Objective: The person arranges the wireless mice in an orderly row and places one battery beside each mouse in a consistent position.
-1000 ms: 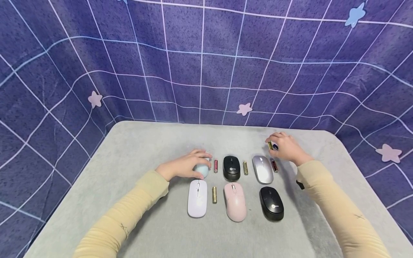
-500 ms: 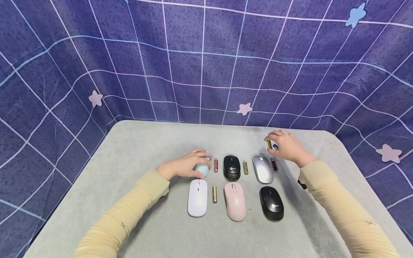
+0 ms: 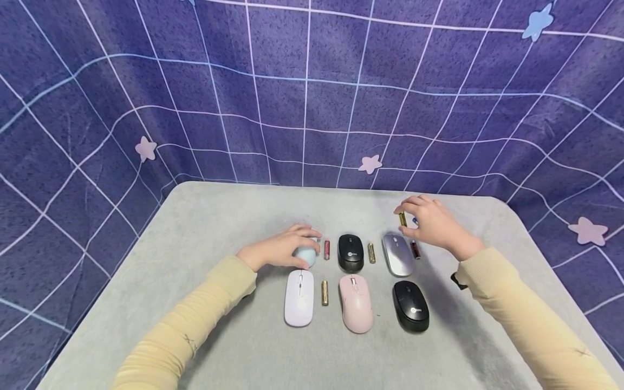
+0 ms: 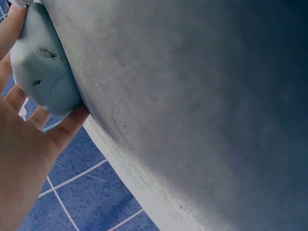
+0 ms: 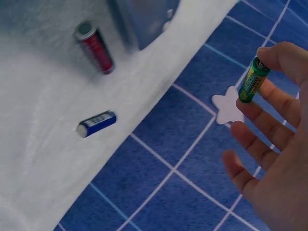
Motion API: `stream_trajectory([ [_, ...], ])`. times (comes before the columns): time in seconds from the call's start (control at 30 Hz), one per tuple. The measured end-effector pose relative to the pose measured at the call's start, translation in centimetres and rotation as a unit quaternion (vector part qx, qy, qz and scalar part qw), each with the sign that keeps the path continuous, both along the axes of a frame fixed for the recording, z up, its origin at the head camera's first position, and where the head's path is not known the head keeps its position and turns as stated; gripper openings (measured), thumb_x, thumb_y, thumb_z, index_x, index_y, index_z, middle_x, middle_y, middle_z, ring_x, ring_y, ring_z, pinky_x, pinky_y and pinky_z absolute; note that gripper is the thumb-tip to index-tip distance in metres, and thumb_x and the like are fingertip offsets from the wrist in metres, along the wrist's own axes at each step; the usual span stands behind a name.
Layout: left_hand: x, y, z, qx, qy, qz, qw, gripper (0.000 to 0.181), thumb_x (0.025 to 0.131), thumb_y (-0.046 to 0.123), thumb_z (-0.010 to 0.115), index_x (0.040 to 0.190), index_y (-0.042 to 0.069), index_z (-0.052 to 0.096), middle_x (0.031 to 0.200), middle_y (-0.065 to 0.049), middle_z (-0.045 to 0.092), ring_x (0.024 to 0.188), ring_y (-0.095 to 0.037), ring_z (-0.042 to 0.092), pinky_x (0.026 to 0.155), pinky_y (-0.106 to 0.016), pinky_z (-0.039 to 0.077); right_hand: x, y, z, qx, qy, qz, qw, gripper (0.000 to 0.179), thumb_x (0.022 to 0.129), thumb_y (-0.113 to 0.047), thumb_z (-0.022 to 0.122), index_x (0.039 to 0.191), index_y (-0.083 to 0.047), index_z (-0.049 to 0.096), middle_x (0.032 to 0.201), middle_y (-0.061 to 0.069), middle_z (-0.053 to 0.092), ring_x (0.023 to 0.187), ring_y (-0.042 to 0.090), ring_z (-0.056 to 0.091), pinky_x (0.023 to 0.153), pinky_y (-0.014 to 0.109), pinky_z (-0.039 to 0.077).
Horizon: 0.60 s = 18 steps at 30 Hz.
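Note:
My left hand [image 3: 280, 248] grips a light blue computer mouse [image 4: 45, 67], fingers over its far side and thumb at its near side; the hand hides much of it in the head view. At the back right, my right hand [image 3: 433, 221] pinches a green and gold battery [image 5: 253, 81] between thumb and fingertips, held above the table behind a silver mouse [image 3: 398, 255]. Beneath that hand lies a blue battery [image 5: 97, 123], mostly hidden from the head. A dark red battery [image 3: 415, 249] is beside the silver mouse.
Between the mice lie a red battery [image 3: 327, 249] and gold batteries [image 3: 371, 253]. A black mouse [image 3: 351, 252] stands in the back row. In front are a white mouse [image 3: 299, 299], a pink mouse [image 3: 356, 304] and another black mouse [image 3: 411, 306]. A purple curtain [image 3: 307, 97] hangs behind.
My right hand has moved slightly left and away from me with the green battery, leaving the blue battery behind. My left hand stays on the light blue mouse.

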<state>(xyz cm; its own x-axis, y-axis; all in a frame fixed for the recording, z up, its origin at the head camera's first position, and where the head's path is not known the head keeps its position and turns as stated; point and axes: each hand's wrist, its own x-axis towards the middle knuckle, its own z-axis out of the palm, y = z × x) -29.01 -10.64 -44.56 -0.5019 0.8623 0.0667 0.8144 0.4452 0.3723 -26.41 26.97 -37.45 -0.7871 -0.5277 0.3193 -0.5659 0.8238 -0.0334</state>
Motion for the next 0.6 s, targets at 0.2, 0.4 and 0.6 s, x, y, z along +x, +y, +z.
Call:
stream_trajectory([
  [0.2, 0.0, -0.1, 0.0, 0.005, 0.001, -0.002, 1.0, 0.043, 0.077, 0.033, 0.075, 0.116, 0.016, 0.063, 0.143, -0.008, 0.045, 0.135, -0.037, 0.029, 0.11, -0.056, 0.024, 1.5, -0.8, 1.0, -0.008, 0.0, 0.007, 0.9999, 0.033, 0.074, -0.025, 0.075, 0.104, -0.011, 0.068, 0.108, 0.008, 0.064, 0.103, 0.03, 0.053, 0.074, 0.05, 0.044],
  [0.4, 0.0, -0.1, 0.1, 0.003, 0.001, 0.0, 1.0, 0.043, 0.077, 0.033, 0.075, 0.116, 0.017, 0.063, 0.143, -0.007, 0.045, 0.135, -0.037, 0.029, 0.11, -0.055, 0.024, 3.1, -1.4, 1.8, -0.006, 0.007, 0.017, 0.9998, 0.033, 0.073, -0.027, 0.076, 0.101, -0.011, 0.068, 0.104, 0.006, 0.065, 0.097, 0.028, 0.054, 0.07, 0.046, 0.042],
  [0.6, 0.0, 0.0, 0.1, 0.0, 0.0, 0.001, 1.0, 0.043, 0.077, 0.033, 0.075, 0.115, 0.018, 0.063, 0.143, -0.007, 0.045, 0.135, -0.038, 0.029, 0.11, -0.055, 0.024, 4.5, -1.9, 1.6, -0.002, 0.01, 0.037, 0.9993, 0.031, 0.073, -0.026, 0.076, 0.099, -0.013, 0.068, 0.102, 0.005, 0.064, 0.097, 0.027, 0.055, 0.068, 0.045, 0.043],
])
